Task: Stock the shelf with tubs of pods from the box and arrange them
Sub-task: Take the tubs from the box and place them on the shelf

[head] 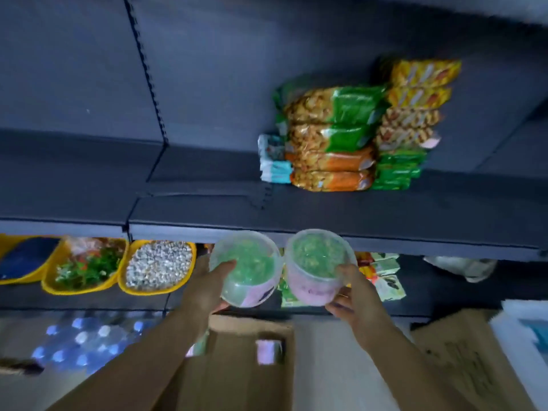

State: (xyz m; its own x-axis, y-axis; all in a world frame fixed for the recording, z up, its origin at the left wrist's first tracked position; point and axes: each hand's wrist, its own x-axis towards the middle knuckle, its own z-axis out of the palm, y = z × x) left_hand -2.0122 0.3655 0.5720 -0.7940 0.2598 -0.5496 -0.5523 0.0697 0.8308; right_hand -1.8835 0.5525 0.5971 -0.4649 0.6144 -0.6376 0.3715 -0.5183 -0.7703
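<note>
Plastic tubs raised toward the shelf

My left hand (pixel 207 287) grips one clear round tub of green pods (pixel 246 269); my right hand (pixel 353 295) grips its twin (pixel 318 266). Both hang just below the dark metal shelf (pixel 207 215), above the open cardboard box (pixel 252 351).

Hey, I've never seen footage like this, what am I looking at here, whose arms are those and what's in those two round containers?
This is one picture from a camera worn on a person's head, looking forward and down, so the arms are the wearer's own. The left hand grips one clear tub of green pods; the right hand grips a second tub. Both are raised before a dark shelf holding stacked snack packets. Below are yellow baskets, and an open cardboard box on the floor.
</note>
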